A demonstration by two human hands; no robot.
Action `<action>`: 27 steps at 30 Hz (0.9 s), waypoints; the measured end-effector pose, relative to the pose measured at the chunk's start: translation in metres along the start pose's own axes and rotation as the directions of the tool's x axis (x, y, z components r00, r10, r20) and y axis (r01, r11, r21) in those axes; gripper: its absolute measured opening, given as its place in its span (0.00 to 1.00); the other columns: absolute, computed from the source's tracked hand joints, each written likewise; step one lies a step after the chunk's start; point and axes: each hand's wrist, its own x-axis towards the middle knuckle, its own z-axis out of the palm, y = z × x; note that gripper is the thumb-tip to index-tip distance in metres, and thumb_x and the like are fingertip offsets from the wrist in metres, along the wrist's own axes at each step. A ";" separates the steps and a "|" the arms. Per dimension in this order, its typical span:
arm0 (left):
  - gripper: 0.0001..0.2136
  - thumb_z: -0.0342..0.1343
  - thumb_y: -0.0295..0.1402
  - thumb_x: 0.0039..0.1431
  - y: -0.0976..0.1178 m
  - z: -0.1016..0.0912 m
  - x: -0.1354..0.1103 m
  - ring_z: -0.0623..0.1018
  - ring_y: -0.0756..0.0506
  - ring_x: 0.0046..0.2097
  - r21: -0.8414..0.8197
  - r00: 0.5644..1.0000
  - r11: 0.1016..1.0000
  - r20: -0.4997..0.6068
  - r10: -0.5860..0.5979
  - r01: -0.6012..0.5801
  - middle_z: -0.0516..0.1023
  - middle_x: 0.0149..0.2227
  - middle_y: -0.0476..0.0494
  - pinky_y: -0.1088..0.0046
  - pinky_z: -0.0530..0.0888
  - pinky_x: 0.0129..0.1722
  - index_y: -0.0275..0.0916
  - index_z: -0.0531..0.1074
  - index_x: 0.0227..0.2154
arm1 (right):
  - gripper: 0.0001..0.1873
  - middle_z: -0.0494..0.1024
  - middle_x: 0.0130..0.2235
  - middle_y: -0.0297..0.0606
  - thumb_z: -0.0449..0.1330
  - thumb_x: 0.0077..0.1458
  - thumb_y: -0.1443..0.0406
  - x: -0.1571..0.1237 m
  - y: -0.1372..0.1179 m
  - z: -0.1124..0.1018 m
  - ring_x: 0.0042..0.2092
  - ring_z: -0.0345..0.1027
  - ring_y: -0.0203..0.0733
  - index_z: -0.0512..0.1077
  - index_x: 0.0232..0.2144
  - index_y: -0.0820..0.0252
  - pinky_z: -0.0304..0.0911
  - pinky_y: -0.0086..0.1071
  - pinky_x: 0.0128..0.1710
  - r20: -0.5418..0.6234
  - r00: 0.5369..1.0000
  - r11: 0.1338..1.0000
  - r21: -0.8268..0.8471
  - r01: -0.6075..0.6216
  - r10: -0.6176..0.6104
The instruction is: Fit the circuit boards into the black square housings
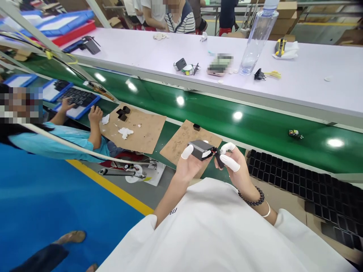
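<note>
My left hand [188, 167] grips a black power adapter housing [200, 147], a box-shaped shell with its near end facing my right hand. A white finger cot covers the thumb. In my right hand [238, 170] is a small black adapter end piece [219, 158], pinched between fingertips in white finger cots. Reddish wires or parts show in the narrow gap between housing and end piece; finer detail is too small to make out. Both hands are over the near edge of a brown cardboard sheet [181, 141], on which a small black part [196, 127] lies.
Rows of black housings [300, 181] stand at the right. A circuit board with a plug [295, 134] lies on the green bench surface [255, 128]. The white shelf [127, 49] carries a clear bottle [256, 45] and adapter parts [180, 65]. A co-worker [65, 138] sits at left.
</note>
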 end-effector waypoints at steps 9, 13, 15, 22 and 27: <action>0.25 0.50 0.57 0.64 -0.017 -0.004 0.016 0.72 0.51 0.27 -0.362 0.873 0.814 0.002 -0.488 0.455 0.77 0.32 0.42 0.66 0.81 0.43 0.37 0.76 0.34 | 0.17 0.80 0.50 0.39 0.61 0.61 0.62 0.029 0.039 -0.046 0.50 0.74 0.45 0.73 0.53 0.50 0.66 0.45 0.57 0.136 0.958 0.832 -0.475 0.286 -0.252; 0.25 0.46 0.54 0.67 -0.034 -0.016 0.028 0.73 0.52 0.26 -0.454 0.775 0.709 -0.061 -0.629 0.540 0.75 0.29 0.43 0.72 0.80 0.38 0.36 0.75 0.33 | 0.23 0.81 0.50 0.43 0.56 0.60 0.63 0.043 0.096 -0.081 0.53 0.75 0.48 0.71 0.57 0.54 0.64 0.51 0.61 0.046 0.999 0.928 -0.373 0.014 0.003; 0.24 0.45 0.53 0.68 -0.047 -0.023 0.035 0.74 0.51 0.26 -0.461 0.732 0.688 -0.114 -0.672 0.560 0.75 0.28 0.44 0.72 0.80 0.36 0.37 0.74 0.34 | 0.33 0.79 0.55 0.46 0.58 0.54 0.65 0.042 0.113 -0.094 0.56 0.74 0.49 0.64 0.63 0.53 0.67 0.51 0.58 0.029 0.998 0.958 -0.283 -0.048 0.059; 0.14 0.59 0.50 0.59 -0.130 -0.058 0.065 0.83 0.46 0.36 0.036 0.785 0.819 -0.314 -0.535 0.572 0.83 0.35 0.42 0.70 0.80 0.43 0.44 0.76 0.33 | 0.20 0.82 0.44 0.41 0.72 0.44 0.65 0.045 0.128 -0.110 0.44 0.75 0.46 0.77 0.43 0.59 0.68 0.37 0.46 0.163 0.983 0.727 -0.685 0.047 0.089; 0.17 0.68 0.50 0.45 -0.157 -0.073 0.087 0.85 0.40 0.40 0.260 0.809 0.772 -0.297 -0.508 0.580 0.85 0.38 0.39 0.67 0.79 0.41 0.45 0.78 0.34 | 0.12 0.73 0.26 0.33 0.71 0.47 0.66 0.113 0.123 -0.168 0.28 0.63 0.37 0.69 0.25 0.61 0.59 0.30 0.30 -0.012 0.998 0.673 -0.737 -0.056 0.069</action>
